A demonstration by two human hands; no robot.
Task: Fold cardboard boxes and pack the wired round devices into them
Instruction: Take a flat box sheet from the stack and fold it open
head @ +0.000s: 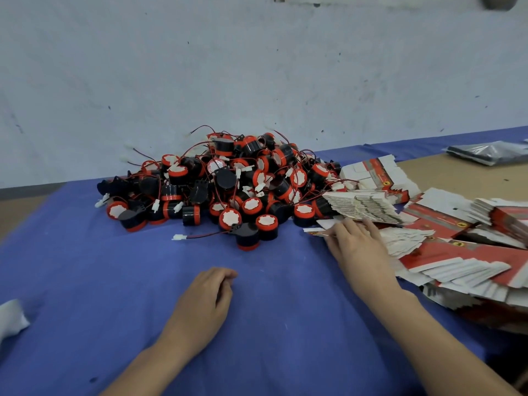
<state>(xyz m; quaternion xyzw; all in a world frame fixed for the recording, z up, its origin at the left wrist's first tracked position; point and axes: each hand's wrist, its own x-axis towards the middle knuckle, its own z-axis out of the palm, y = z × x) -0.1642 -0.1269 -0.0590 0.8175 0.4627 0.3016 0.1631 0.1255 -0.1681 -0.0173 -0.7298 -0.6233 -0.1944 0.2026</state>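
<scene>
A big heap of round black-and-red wired devices (pixel 228 181) lies in the middle of the blue cloth (pixel 114 267). One device (pixel 248 235) sits apart at the heap's front with its wire and white plug stretched left. Fanned stacks of flat red-and-white cardboard boxes (pixel 428 232) spread over the right side. My right hand (pixel 357 241) rests on the left edge of those stacks, fingers pinching one flat box (pixel 315 230). My left hand (pixel 208 298) lies on the cloth in front of the heap, fingers curled loosely, holding nothing.
A pale wall (pixel 257 67) stands right behind the heap. Bare brown tabletop (pixel 457 175) shows at the far right with a grey plastic bag (pixel 485 152) on it. A white cloth-like object (pixel 11 318) lies at the left edge.
</scene>
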